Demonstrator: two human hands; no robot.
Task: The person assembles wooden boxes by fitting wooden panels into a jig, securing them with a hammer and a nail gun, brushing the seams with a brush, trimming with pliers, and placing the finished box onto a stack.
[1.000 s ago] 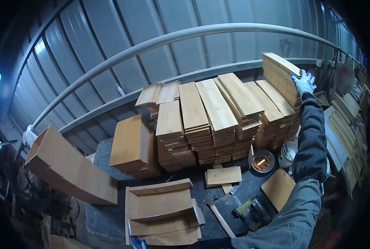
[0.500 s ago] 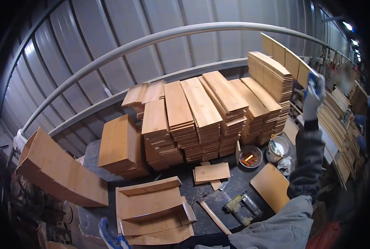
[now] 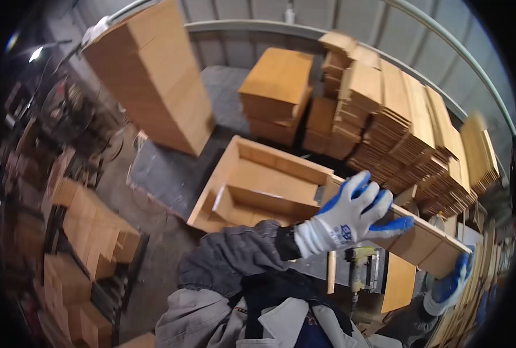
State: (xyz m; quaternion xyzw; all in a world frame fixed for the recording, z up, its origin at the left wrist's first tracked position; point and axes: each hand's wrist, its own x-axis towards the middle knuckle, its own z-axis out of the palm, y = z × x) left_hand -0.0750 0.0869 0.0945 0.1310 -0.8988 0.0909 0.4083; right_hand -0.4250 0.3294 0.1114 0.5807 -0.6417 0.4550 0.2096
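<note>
A long thin wooden board with cross grooves runs slantwise in front of me. My right hand, in a white glove with blue coating, grips its right end. Reaching across from the left, my left hand wears the same kind of glove. Its fingers are spread over the board near the left end; whether they touch it is unclear. Left of that hand lies an open wooden drawer-like box with an inner divider. Below the board are a yellowish power tool and a wooden handle, partly covered.
Stacks of boards line the back right of the dark table. A tall wooden box stands at the left, with a stacked pair of boxes beside it. More wooden pieces sit at the lower left.
My view has swung left and down. The right hand has brought the grooved board from beside the far right stack to in front of me. My left hand has come up over it.
</note>
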